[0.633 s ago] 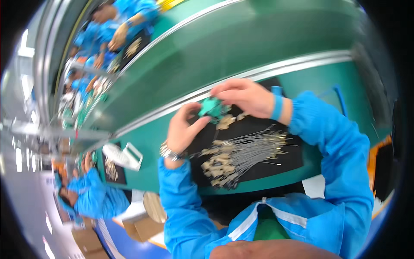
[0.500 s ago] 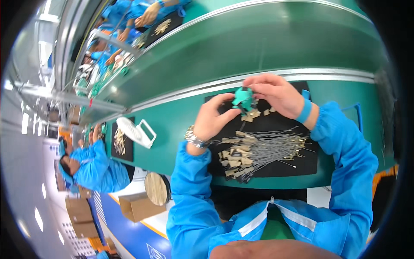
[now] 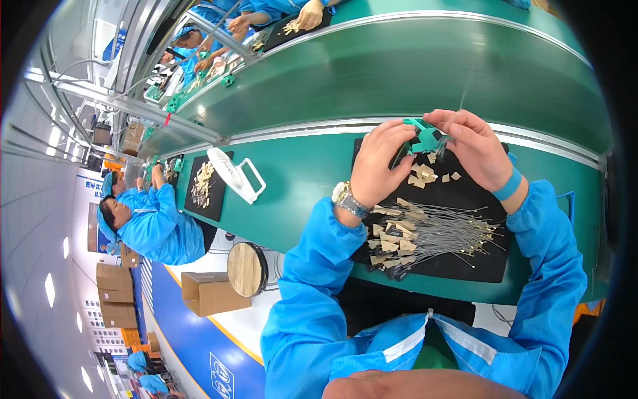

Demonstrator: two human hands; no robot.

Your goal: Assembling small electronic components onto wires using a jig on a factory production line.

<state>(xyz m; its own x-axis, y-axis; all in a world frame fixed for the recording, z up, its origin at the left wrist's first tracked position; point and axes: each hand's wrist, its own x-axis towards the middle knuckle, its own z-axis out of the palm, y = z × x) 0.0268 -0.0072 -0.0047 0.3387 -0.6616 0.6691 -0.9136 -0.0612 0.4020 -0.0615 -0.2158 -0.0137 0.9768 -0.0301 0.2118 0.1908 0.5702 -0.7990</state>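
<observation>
Above the far part of the black mat (image 3: 488,269) I hold a small green plastic part (image 3: 427,138) with dark openings. My left hand (image 3: 380,165), a watch at its wrist, grips its left side between thumb and fingers. The bent fingers of my right hand (image 3: 480,151) close on its right and upper edge; a blue band (image 3: 510,184) circles that wrist. A faint thin line rises above the right fingers; what it is I cannot tell. Nearer to me lies a spread bundle of thin grey cables (image 3: 448,229) with beige tabs (image 3: 397,238) at the left ends.
Several loose beige pieces (image 3: 423,175) lie just below my hands. A white oval object with a handle (image 3: 232,174) stands on the green table (image 3: 286,193) at left. A metal rail (image 3: 306,130) borders the far side. Co-workers (image 3: 156,226) sit at left; a round stool (image 3: 247,269) and carton (image 3: 216,294) are below.
The view has shifted, so the table appears further right and lower. My left fingers now wrap further round the green part, which has turned. The right hand stays at its right side.
</observation>
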